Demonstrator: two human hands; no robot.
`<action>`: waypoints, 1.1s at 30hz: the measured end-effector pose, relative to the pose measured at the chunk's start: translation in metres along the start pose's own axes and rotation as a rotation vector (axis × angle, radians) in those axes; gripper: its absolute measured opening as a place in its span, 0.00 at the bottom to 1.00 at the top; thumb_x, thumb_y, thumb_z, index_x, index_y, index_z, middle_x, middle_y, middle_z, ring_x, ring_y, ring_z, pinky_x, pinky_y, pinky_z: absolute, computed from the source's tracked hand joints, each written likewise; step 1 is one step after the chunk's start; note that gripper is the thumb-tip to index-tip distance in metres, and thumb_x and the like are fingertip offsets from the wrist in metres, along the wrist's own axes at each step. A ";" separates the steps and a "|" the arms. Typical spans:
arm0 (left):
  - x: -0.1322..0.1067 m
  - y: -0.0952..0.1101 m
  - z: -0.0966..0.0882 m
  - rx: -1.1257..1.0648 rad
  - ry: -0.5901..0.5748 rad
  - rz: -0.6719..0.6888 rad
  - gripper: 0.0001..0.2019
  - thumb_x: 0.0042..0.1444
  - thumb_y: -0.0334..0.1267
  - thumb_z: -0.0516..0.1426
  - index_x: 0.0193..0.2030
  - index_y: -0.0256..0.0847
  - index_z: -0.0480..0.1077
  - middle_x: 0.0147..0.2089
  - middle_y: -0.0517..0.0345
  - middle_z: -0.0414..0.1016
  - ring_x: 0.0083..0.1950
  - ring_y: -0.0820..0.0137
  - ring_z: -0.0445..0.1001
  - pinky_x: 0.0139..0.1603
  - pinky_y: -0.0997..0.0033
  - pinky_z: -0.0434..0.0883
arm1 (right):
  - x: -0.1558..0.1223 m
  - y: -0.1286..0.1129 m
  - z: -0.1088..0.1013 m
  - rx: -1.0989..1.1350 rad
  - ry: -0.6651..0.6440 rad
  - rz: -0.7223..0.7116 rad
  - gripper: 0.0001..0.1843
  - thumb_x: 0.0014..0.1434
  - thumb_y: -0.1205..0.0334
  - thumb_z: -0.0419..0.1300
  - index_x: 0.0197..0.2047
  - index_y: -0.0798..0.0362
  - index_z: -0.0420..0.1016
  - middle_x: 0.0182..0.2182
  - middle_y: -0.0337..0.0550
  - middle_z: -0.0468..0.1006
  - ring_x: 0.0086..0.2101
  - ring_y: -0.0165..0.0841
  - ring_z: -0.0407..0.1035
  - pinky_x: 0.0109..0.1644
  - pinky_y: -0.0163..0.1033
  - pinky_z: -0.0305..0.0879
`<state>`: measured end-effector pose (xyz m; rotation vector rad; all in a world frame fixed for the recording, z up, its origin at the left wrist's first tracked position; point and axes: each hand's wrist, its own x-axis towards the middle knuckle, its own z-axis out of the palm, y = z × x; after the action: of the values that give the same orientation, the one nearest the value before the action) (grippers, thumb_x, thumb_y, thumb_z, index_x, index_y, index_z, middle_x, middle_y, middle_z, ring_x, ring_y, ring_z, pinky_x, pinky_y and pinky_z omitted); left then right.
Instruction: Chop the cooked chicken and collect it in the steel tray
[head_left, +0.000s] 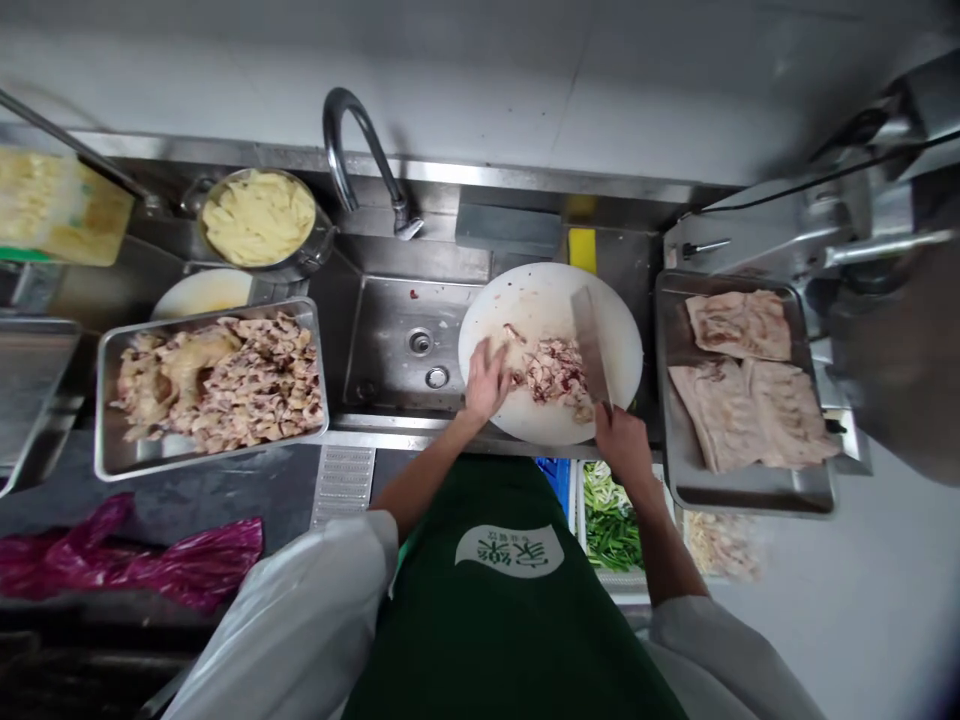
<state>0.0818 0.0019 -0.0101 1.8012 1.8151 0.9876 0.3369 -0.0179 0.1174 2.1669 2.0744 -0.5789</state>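
Note:
My right hand [622, 440] is closed around the handle of a cleaver [590, 340]. The cleaver's broad blade lies across the right part of a round white cutting board [491, 300], beside a pile of chopped meat [553, 372]. On the board's left side rests my left hand [487, 380], fingers apart, next to the left edge of the pile; whether the fingertips touch meat I cannot tell. One small dark-red scrap [514, 333] lies just above that hand.
Left of the board is a steel sink [386, 340] with a curved faucet [367, 130]. A tray [214, 455] of chopped meat stands further left, below a pot [259, 220] of pale yellow pieces. At right, another tray [720, 495] bears pale meat slabs [750, 410].

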 end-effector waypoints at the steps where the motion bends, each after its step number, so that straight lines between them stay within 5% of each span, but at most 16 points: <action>1: 0.016 0.004 0.007 -0.006 -0.014 0.008 0.26 0.69 0.50 0.49 0.69 0.38 0.61 0.75 0.40 0.49 0.77 0.51 0.47 0.74 0.43 0.55 | -0.005 0.014 -0.001 -0.040 0.005 0.058 0.22 0.71 0.58 0.48 0.41 0.62 0.81 0.33 0.60 0.82 0.33 0.42 0.77 0.37 0.38 0.61; 4: 0.053 0.019 0.032 -0.065 -0.094 0.084 0.30 0.70 0.53 0.45 0.71 0.37 0.57 0.75 0.39 0.51 0.77 0.51 0.47 0.76 0.41 0.51 | -0.018 0.039 0.009 -0.085 -0.022 0.218 0.23 0.72 0.60 0.47 0.42 0.63 0.81 0.34 0.62 0.82 0.32 0.42 0.76 0.36 0.39 0.60; 7: 0.063 0.036 0.045 -0.142 -0.252 0.220 0.29 0.71 0.53 0.42 0.70 0.36 0.59 0.70 0.39 0.60 0.74 0.56 0.55 0.75 0.47 0.56 | -0.025 0.036 0.029 -0.019 -0.094 0.277 0.22 0.71 0.61 0.47 0.43 0.62 0.81 0.36 0.62 0.82 0.35 0.42 0.77 0.37 0.39 0.60; 12: 0.040 0.041 0.024 -0.151 -0.385 0.271 0.32 0.69 0.55 0.49 0.73 0.39 0.55 0.72 0.41 0.56 0.75 0.58 0.55 0.76 0.53 0.58 | -0.020 0.031 0.044 0.245 -0.139 0.153 0.21 0.70 0.59 0.47 0.36 0.57 0.80 0.36 0.57 0.83 0.35 0.38 0.76 0.37 0.36 0.60; 16: 0.012 0.041 0.015 -0.039 -0.430 0.270 0.52 0.51 0.66 0.63 0.75 0.40 0.51 0.78 0.40 0.39 0.78 0.45 0.41 0.76 0.44 0.53 | -0.021 0.071 0.048 0.562 -0.106 0.303 0.24 0.67 0.50 0.51 0.23 0.52 0.71 0.18 0.46 0.75 0.22 0.33 0.70 0.29 0.35 0.60; 20: -0.011 0.064 0.041 0.085 -0.354 0.241 0.59 0.40 0.69 0.67 0.75 0.43 0.55 0.79 0.42 0.29 0.78 0.36 0.30 0.75 0.33 0.45 | -0.037 0.103 0.068 1.073 -0.158 0.374 0.29 0.61 0.38 0.57 0.17 0.47 0.59 0.10 0.36 0.62 0.13 0.30 0.60 0.19 0.36 0.57; 23: -0.017 0.084 0.064 0.144 -0.270 0.208 0.58 0.39 0.70 0.67 0.74 0.44 0.57 0.80 0.45 0.27 0.78 0.35 0.28 0.74 0.30 0.42 | -0.046 0.099 0.086 1.359 -0.235 0.419 0.30 0.55 0.34 0.62 0.18 0.46 0.57 0.10 0.32 0.58 0.12 0.29 0.55 0.15 0.37 0.54; 33: -0.004 0.105 0.085 0.191 -0.159 0.097 0.49 0.45 0.65 0.67 0.71 0.46 0.61 0.79 0.47 0.33 0.79 0.42 0.34 0.76 0.35 0.41 | -0.029 0.056 0.104 1.418 -0.432 0.319 0.26 0.53 0.35 0.64 0.24 0.47 0.61 0.13 0.30 0.61 0.12 0.27 0.56 0.13 0.35 0.56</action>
<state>0.2153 0.0067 0.0071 2.0358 1.7897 0.7012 0.3696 -0.0829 0.0202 2.3000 0.9904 -2.6918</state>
